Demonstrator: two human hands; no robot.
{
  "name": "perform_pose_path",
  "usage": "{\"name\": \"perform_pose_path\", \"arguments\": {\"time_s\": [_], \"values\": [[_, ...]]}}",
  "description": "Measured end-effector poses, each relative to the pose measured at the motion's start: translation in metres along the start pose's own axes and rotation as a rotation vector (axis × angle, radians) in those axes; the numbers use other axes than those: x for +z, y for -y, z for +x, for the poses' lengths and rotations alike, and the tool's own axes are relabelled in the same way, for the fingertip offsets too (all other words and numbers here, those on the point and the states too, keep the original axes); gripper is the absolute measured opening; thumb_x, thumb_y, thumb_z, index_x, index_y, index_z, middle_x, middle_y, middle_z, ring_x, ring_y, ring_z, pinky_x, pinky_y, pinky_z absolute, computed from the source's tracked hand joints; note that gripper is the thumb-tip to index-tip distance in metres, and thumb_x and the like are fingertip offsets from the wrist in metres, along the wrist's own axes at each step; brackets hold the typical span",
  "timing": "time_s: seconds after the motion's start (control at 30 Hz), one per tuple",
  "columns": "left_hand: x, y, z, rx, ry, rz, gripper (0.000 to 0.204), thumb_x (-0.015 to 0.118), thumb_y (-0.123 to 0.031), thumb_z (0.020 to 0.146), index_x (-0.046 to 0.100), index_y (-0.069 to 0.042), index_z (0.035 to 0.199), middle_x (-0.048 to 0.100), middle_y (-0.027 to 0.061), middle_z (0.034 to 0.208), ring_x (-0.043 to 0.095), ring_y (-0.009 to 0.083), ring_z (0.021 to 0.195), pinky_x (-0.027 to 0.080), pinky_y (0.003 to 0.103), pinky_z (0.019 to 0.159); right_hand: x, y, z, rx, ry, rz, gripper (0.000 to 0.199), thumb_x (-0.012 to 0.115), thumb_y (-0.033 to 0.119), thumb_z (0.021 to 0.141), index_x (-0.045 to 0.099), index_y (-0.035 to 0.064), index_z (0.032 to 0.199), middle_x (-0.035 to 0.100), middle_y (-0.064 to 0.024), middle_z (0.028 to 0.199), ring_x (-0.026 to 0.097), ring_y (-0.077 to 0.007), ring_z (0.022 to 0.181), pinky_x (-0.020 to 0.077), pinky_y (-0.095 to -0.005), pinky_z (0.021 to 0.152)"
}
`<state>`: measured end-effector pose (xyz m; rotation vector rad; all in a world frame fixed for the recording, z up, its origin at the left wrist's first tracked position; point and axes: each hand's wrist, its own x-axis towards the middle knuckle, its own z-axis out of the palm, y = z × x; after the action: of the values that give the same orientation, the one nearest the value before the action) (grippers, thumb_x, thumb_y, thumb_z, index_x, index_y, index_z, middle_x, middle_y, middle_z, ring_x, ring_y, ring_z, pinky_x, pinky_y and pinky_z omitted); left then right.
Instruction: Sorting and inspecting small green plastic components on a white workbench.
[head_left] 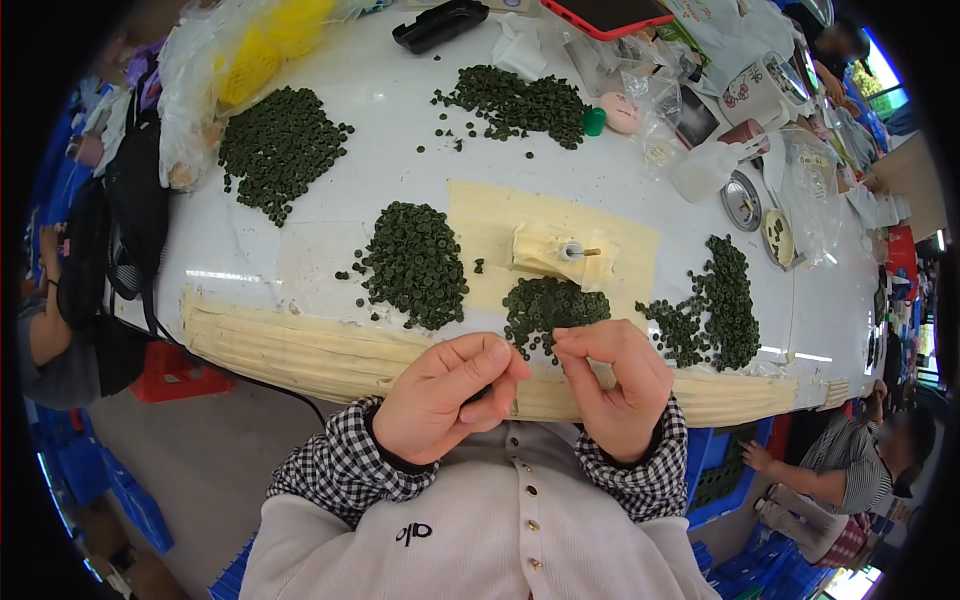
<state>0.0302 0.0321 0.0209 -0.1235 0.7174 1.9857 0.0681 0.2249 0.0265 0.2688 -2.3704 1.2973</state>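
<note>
My left hand (450, 395) hovers just over the padded front edge of the table, thumb against the curled fingers. Whatever it may pinch is hidden. To its right, my right hand (622, 385) has thumb and forefinger pressed together beside a pile of small dark green round pieces (550, 305). Anything between those fingertips is too small to make out. Behind this pile stands a block wrapped in yellowish tape (535, 247), with a metal pin (590, 252) sticking out sideways. A larger heap of green ring-like pieces (415, 265) lies left of the block.
More green pieces lie in a right heap (730, 305), a far heap (520, 100) and a far-left heap (283, 145). A red-edged device (610, 15), a white mug (760, 90) and a squeeze bottle (705, 170) stand beyond. A person in stripes (850, 460) sits at right.
</note>
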Motion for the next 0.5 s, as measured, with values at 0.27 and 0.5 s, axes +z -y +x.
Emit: {"name": "perform_pose_path", "arguments": {"time_s": [0.27, 0.5], "values": [[0.0065, -0.0006, 0.0014, 0.017, -0.055, 0.035, 0.023, 0.047, -0.017, 0.098, 0.058, -0.002, 0.111, 0.058, 0.0001, 0.079, 0.033, 0.0027, 0.054, 0.029, 0.017, 0.05, -0.0001, 0.0005, -0.006, 0.128, -0.022, 0.12, 0.016, 0.068, -0.009, 0.072, 0.064, -0.0007, 0.085, 0.067, -0.0108, 0.084, 0.065, -0.021, 0.073, 0.0512, -0.0277, 0.066], [-0.001, 0.0014, 0.0019, 0.043, -0.018, -0.054, 0.025, 0.047, -0.017, 0.098, 0.059, -0.001, 0.112, 0.062, 0.0029, 0.088, 0.032, 0.0023, 0.054, 0.03, 0.017, 0.05, -0.0013, 0.0055, -0.007, 0.257, 0.028, 0.33, 0.012, 0.067, -0.007, 0.075, 0.064, -0.0021, 0.086, 0.067, -0.0096, 0.086, 0.063, -0.0154, 0.074, 0.0493, -0.025, 0.066]]}}
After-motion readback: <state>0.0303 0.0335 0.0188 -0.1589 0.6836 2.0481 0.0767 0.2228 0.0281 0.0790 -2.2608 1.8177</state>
